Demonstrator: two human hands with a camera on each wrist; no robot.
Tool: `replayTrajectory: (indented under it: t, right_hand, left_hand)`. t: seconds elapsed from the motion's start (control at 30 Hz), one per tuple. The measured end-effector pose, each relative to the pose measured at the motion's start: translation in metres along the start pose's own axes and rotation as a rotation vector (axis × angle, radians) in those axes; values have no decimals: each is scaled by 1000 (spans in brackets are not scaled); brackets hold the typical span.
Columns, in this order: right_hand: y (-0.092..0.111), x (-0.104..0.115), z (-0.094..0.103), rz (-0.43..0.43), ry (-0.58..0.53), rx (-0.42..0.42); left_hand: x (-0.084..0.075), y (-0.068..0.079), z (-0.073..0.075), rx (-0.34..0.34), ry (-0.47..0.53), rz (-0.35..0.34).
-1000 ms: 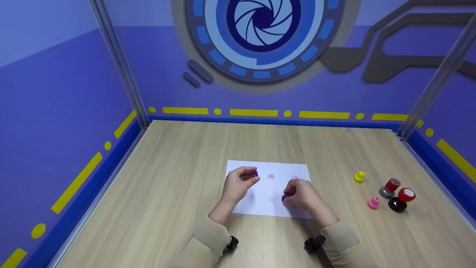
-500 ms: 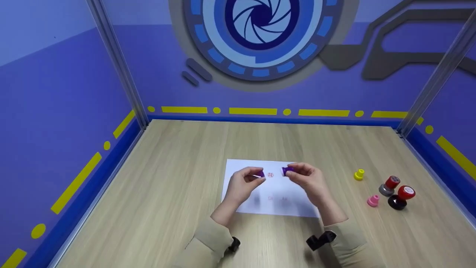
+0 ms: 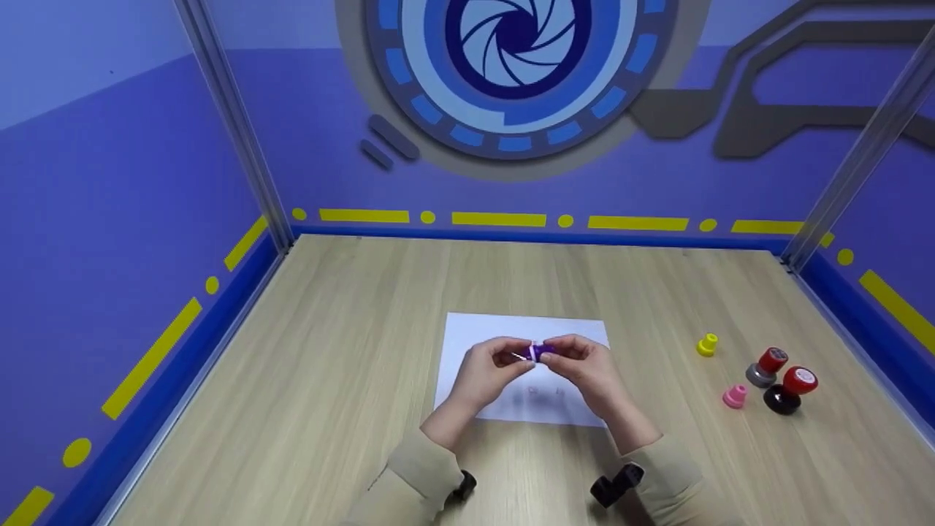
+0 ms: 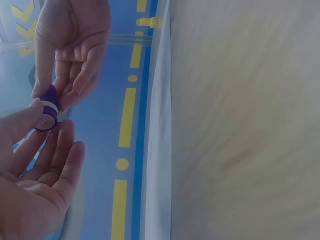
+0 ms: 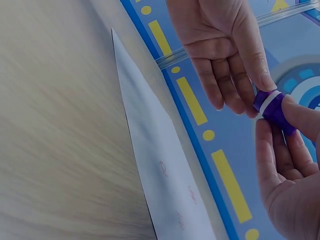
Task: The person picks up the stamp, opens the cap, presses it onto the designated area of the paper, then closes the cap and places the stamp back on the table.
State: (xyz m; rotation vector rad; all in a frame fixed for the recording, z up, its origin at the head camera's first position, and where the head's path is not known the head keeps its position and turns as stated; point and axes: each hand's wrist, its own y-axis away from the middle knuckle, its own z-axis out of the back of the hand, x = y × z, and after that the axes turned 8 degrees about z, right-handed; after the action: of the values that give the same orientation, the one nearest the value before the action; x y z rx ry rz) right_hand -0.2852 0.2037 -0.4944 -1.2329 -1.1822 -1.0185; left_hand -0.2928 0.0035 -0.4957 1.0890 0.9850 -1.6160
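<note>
Both hands meet over the white sheet of paper (image 3: 504, 326), holding a small purple stamp (image 3: 540, 353) with a white band between them. My left hand (image 3: 483, 374) pinches the purple cap (image 5: 259, 100) at one end with thumb and finger. From the other side my right hand (image 3: 592, 370) pinches the stamp's purple body (image 5: 281, 119). Cap and body meet at the white band in the right wrist view; how firmly they join I cannot tell. A round pattern shows on the cap's end in the left wrist view. Faint red prints (image 5: 163, 168) mark the paper, partly hidden by the hands.
To the right on the wooden table (image 3: 350, 321) stand a yellow stamp (image 3: 707, 345), a pink stamp (image 3: 735, 397), a red-and-grey stamp (image 3: 767, 367) and a black stamp with a red knob (image 3: 791, 389). Blue-purple walls (image 3: 146, 219) enclose the table's back and sides.
My right hand has risen from low over the paper and come left, bringing the stamp body to the cap. The left hand has shifted slightly right with the cap.
</note>
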Motion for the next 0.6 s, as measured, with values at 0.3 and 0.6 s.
replayTrajectory:
  t: [0.3, 0.6]
  right_hand:
    - [2, -1, -2, 5, 12, 9]
    - [2, -2, -3, 6, -16, 6]
  left_hand:
    - [0, 1, -2, -9, 4, -18]
    - [-1, 4, -5, -46, -13, -52]
